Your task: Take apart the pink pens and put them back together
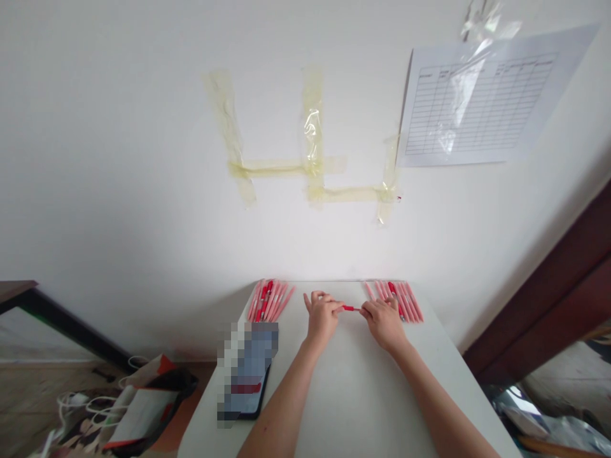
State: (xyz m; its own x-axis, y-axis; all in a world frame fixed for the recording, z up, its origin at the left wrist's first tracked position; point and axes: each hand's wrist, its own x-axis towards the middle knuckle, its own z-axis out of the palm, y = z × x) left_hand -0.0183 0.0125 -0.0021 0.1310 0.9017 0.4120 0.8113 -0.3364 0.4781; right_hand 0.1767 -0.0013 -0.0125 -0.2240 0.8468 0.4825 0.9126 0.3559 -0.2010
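Both my hands are over the far middle of a white table [353, 394]. My left hand [322, 316] and my right hand [383, 320] each pinch one end of a red pen [352, 308] held level between them. A row of pink and red pens [268, 300] lies at the far left of the table. Another row of pink pens [403, 299] lies at the far right, just beyond my right hand.
A dark phone [248, 372] lies near the table's left edge. A white wall with tape strips [312, 137] and a printed sheet [482, 105] rises behind. Bags and cables [128, 407] sit on the floor at left; a dark wooden frame [554, 299] is at right.
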